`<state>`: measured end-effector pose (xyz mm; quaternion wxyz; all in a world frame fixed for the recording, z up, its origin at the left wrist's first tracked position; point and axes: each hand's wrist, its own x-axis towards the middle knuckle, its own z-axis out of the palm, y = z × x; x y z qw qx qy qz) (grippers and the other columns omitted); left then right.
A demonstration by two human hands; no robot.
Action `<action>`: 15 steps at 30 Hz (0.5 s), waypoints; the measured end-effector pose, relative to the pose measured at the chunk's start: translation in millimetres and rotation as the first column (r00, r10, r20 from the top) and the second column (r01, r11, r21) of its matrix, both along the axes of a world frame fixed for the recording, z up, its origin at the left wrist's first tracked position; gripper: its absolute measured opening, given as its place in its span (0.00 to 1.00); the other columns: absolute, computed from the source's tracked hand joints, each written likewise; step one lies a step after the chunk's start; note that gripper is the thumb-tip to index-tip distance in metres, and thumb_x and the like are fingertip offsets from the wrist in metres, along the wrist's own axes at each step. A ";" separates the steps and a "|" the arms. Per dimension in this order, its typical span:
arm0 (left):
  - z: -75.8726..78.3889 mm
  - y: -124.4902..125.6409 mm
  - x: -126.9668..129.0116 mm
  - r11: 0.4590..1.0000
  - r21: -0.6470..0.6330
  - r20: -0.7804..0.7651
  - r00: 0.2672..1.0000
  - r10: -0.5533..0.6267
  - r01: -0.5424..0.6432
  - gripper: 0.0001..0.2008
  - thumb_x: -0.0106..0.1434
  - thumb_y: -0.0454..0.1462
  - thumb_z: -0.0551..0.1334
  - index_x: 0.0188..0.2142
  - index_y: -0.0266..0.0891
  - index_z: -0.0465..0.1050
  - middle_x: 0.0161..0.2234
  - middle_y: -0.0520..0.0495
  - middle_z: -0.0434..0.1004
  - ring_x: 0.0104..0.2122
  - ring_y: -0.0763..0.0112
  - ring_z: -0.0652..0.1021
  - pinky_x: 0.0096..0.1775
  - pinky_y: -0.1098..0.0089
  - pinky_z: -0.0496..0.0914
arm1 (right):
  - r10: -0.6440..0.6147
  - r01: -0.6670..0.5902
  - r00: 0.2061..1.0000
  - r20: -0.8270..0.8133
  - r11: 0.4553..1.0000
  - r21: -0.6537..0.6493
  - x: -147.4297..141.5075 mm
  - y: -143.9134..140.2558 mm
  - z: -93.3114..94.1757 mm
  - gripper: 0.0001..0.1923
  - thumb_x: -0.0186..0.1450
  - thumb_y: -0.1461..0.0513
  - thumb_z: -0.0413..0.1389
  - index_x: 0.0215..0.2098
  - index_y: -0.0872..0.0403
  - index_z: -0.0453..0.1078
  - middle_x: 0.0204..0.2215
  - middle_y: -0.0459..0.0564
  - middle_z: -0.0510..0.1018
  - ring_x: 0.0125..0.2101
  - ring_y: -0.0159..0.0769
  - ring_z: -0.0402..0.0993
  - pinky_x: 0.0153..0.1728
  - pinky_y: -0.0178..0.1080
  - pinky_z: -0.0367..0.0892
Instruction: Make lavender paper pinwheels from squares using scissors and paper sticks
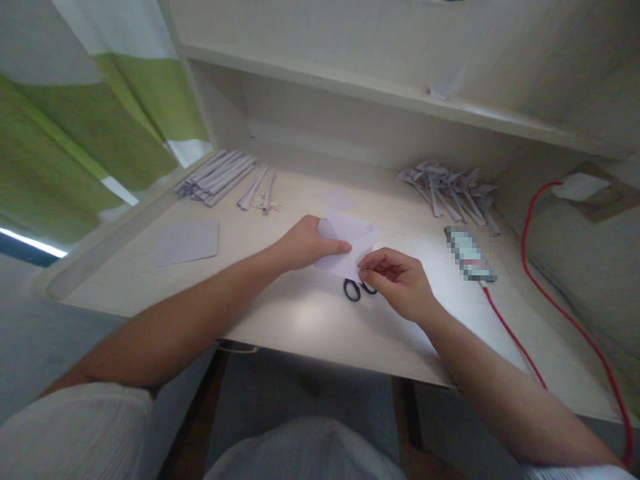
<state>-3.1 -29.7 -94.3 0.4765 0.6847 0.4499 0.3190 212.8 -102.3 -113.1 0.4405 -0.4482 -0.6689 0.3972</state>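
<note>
Fingers of the left hand (pixel 305 245) pinch the left edge of a pale, partly folded sheet of paper (pixel 350 243); fingers of the right hand (pixel 397 280) are curled closed on its lower right corner. The sheet is held just above the light wooden surface (pixel 310 320), over black-handled scissors (pixel 357 290) lying beneath it. Farther out: a flat pale paper square (pixel 187 241) at left, a bundle of folded paper strips (pixel 217 177) at rear left, a heap of folded paper pieces (pixel 450 190) at rear right, and a red cable (pixel 530 363) along the right.
</note>
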 end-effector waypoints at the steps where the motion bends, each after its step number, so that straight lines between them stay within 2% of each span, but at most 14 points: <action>1: 0.1 -0.2 0.2 1.000 -0.002 0.004 1.000 0.000 0.000 0.15 0.50 0.43 0.71 0.31 0.32 0.80 0.27 0.48 0.79 0.24 0.73 0.75 0.24 0.75 0.66 | -0.001 0.001 1.000 0.001 1.000 0.000 -0.2 0.0 0.3 0.06 0.61 0.65 0.62 0.37 0.53 0.76 0.31 0.47 0.78 0.30 0.32 0.72 0.32 0.36 0.66; 15: 0.0 0.0 0.4 1.000 -0.003 0.034 0.999 -0.014 0.014 0.16 0.50 0.43 0.70 0.33 0.32 0.80 0.30 0.47 0.80 0.27 0.71 0.77 0.27 0.74 0.69 | 0.024 -0.025 0.999 -0.031 0.999 -0.026 0.5 0.9 1.2 0.04 0.63 0.64 0.60 0.37 0.54 0.75 0.30 0.48 0.78 0.31 0.34 0.73 0.34 0.38 0.67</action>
